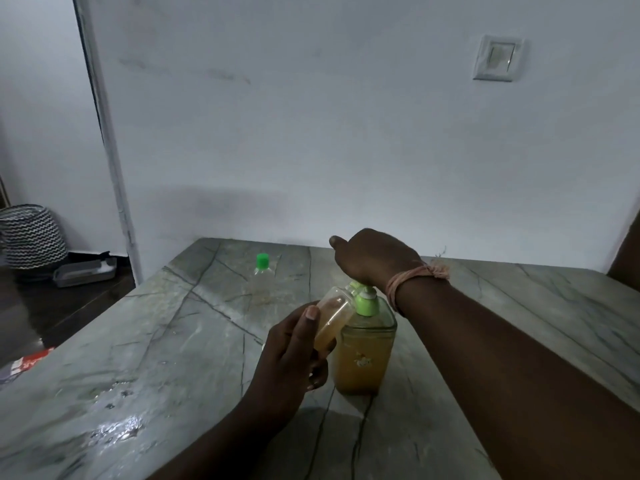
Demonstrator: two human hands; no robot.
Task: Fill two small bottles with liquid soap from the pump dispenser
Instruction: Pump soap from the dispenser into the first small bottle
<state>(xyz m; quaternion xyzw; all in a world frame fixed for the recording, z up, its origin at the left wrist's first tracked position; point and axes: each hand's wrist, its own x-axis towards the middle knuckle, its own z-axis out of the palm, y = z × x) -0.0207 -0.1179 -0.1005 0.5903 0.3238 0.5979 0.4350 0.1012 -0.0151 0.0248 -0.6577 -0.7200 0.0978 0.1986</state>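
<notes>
A clear pump dispenser (363, 355) with a green pump and amber soap stands on the marble table (138, 358). My right hand (372, 259) presses down on top of the pump head, palm over it. My left hand (291, 355) grips a small clear bottle (334, 315), tilted, with its mouth at the pump's spout; amber liquid sits in its lower part. A second small clear bottle (262, 271) with a green cap stands farther back on the table, apart from both hands.
The table's far edge meets a white wall. A wet patch (117, 431) shines on the near left of the table. On the floor at left are a zigzag-patterned basket (33, 237) and a grey tray (86, 271). A red-and-white item (29, 363) lies by the table's left edge.
</notes>
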